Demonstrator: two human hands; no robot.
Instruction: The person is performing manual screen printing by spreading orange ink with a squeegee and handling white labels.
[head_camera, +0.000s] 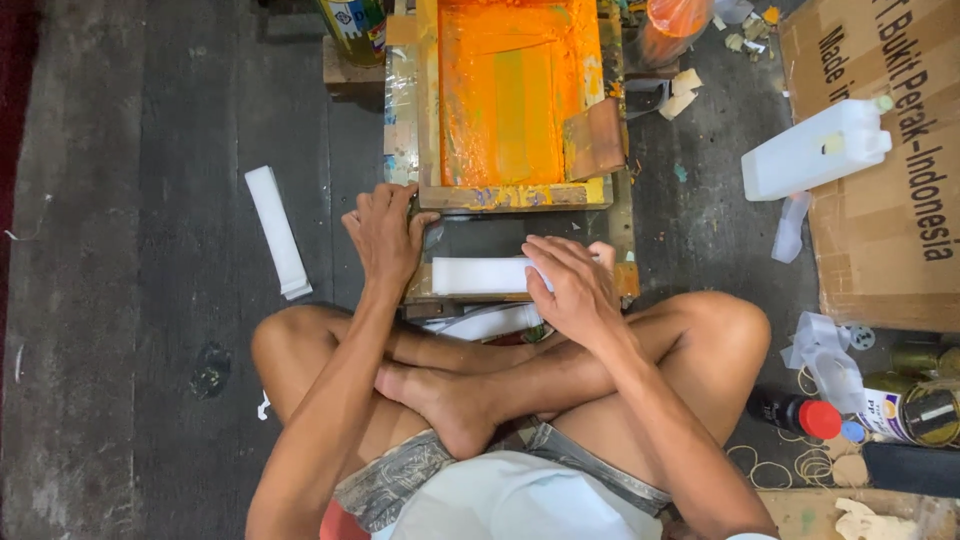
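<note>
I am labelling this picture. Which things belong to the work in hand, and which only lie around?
In use: left hand on frame; right hand on white strip.

Lying about: spare strip, jug, carton, red-capped bottle, rubber bands.

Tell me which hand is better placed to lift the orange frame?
Probably the left hand. It already rests on the near edge of the frame, fingers curled over the wood. The right hand lies flat on the white strip below it.
</note>
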